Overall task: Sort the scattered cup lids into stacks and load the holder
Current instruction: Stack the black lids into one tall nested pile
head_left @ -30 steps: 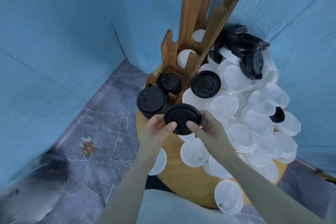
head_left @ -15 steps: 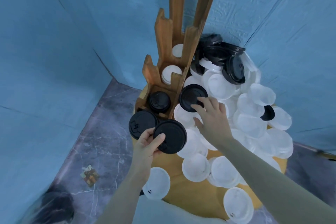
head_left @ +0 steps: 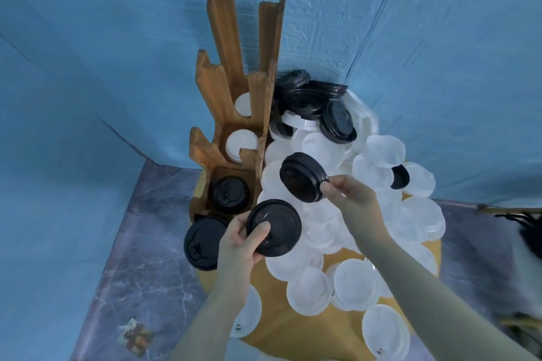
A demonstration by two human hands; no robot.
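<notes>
My left hand [head_left: 239, 246] is pinching a black lid [head_left: 274, 228] by its near edge, thumb on top, just above the table [head_left: 281, 322] beside the wooden holder [head_left: 234, 126]. My right hand [head_left: 349, 196] is pinching a second black lid [head_left: 303, 177], tilted, over the heap of white lids [head_left: 337, 228]. The holder's slots are carrying black and white stacks.
</notes>
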